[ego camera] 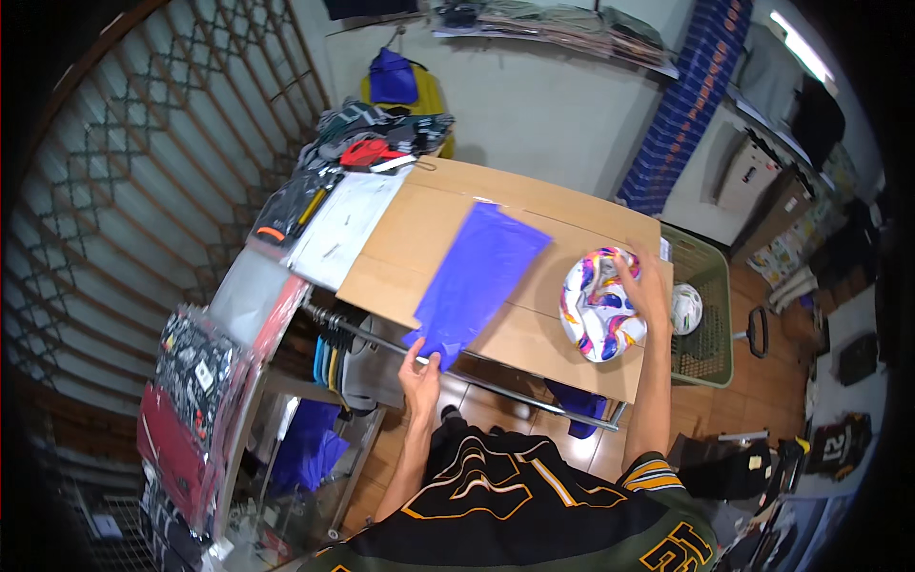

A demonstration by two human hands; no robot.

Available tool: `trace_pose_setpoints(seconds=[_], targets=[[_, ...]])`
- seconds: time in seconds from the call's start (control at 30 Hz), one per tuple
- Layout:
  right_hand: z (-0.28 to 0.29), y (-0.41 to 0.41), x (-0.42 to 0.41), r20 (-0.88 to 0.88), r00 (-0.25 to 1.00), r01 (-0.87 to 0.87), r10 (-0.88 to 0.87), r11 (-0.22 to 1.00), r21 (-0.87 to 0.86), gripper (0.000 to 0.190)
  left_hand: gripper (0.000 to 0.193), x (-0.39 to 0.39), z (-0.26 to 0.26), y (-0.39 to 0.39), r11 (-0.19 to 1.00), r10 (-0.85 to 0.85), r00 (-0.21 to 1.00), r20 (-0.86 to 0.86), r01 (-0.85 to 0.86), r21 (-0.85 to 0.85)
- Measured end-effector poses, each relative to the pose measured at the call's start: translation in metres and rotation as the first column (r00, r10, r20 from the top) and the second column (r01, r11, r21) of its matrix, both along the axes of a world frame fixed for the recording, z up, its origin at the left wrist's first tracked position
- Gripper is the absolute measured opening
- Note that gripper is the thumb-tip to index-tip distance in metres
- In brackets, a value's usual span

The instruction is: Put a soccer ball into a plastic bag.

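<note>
A flat purple-blue plastic bag (480, 268) lies across the cardboard-covered table (386, 236). At the bag's near end, my left hand (420, 375) pinches it between thumb and fingers. To the right sits a deflated, dented football (599, 307), white with pink, orange and blue markings. My right hand (643, 282) is at the ball's upper right side, slightly blurred; whether its fingers grip the ball or only touch it cannot be told.
A green plastic basket (704, 357) holding a white ball (686, 309) stands right of the table. Behind on the left are folded clothes (357, 129), a red tape dispenser (368, 153) and a yellow cutter (312, 207). A metal rail (500, 395) runs along the table's near side.
</note>
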State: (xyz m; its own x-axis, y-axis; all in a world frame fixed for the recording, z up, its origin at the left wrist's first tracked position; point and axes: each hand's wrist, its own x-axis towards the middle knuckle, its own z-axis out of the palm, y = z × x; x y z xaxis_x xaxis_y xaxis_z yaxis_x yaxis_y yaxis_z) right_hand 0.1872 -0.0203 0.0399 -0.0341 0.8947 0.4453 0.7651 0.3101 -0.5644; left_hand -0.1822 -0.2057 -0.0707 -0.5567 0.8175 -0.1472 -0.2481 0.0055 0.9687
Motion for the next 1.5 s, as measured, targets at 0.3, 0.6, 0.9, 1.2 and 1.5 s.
trace_pose_setpoints(seconds=[0.3, 0.6, 0.9, 1.2, 1.5], targets=[[-0.028, -0.039, 0.020, 0.057, 0.955, 0.290, -0.291, 0.957, 0.031, 0.036, 0.038, 0.026, 0.044, 0.086, 0.974, -0.110, 0.978, -0.179, 0.142, 0.178], [-0.053, -0.085, -0.004, -0.103, 0.784, 0.609, -0.612, 0.791, -0.057, 0.039, 0.038, -0.014, 0.096, 0.178, 0.864, -0.123, 0.916, -0.381, 0.288, 0.413], [-0.050, -0.093, -0.035, -0.186, 0.688, 0.713, -0.701, 0.701, -0.007, 0.040, 0.017, -0.071, 0.103, 0.206, 0.920, 0.369, 0.322, -0.872, 0.005, 0.391], [-0.043, -0.089, -0.047, -0.294, 0.621, 0.733, -0.726, 0.671, -0.110, 0.036, 0.021, -0.159, 0.059, 0.255, 0.961, -0.165, 0.981, 0.101, 0.136, 0.240], [-0.038, -0.087, -0.048, -0.187, 0.714, 0.674, -0.675, 0.734, -0.078, 0.059, 0.034, -0.158, -0.026, 0.231, 0.993, -0.006, 0.497, 0.868, -0.101, 0.065]])
